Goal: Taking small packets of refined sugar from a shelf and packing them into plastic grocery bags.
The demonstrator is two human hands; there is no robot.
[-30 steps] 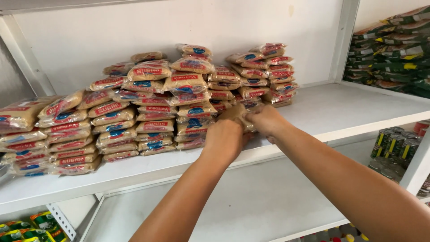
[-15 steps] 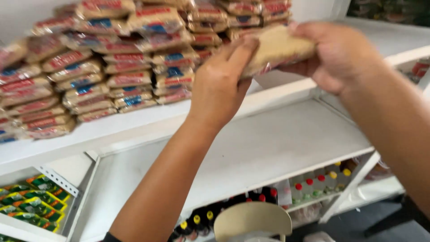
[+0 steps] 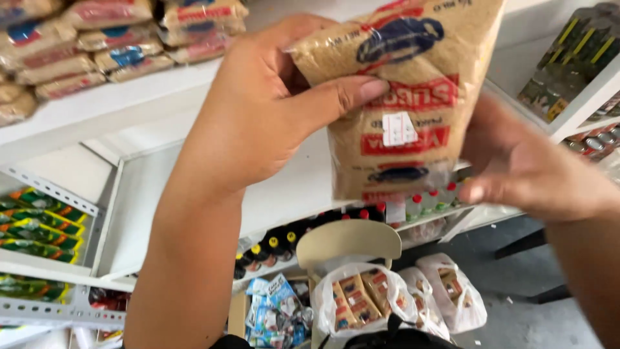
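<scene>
Sugar bag: one clear plastic packet of brown granules with red and blue print, held up in front of the white shelf. Left hand clamped on its upper left edge, thumb across the front, forearm rising from below. Right hand cups the lower right side, fingers partly behind. Stacked packets on the shelf, too cropped to count. Two plastic bags of boxes below.

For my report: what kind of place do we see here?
Probably a small grocery shop: white shelves carry stacked brown packets, a row of bottles stands lower, and both hands hold one such packet.
</scene>
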